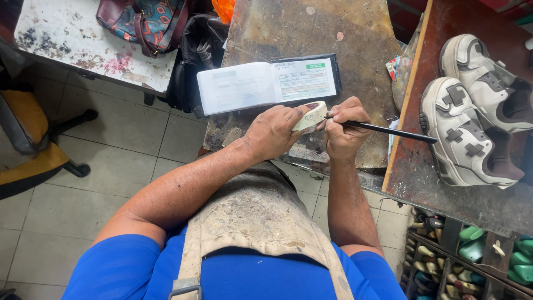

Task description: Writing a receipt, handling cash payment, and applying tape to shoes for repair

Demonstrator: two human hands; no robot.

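Left hand (pixel 272 132): closed around a small pale block (pixel 312 115), near the table's (pixel 355 44) front edge.
Right hand (pixel 343 130): pinches a thin black pen (pixel 388 132).
Block: looks light, stiff; best held by its sides.

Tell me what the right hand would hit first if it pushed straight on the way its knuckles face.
The right hand, gripping a black pencil, faces left. It would first meet the small pale object held by the left hand; they look almost touching, though depth is unclear.
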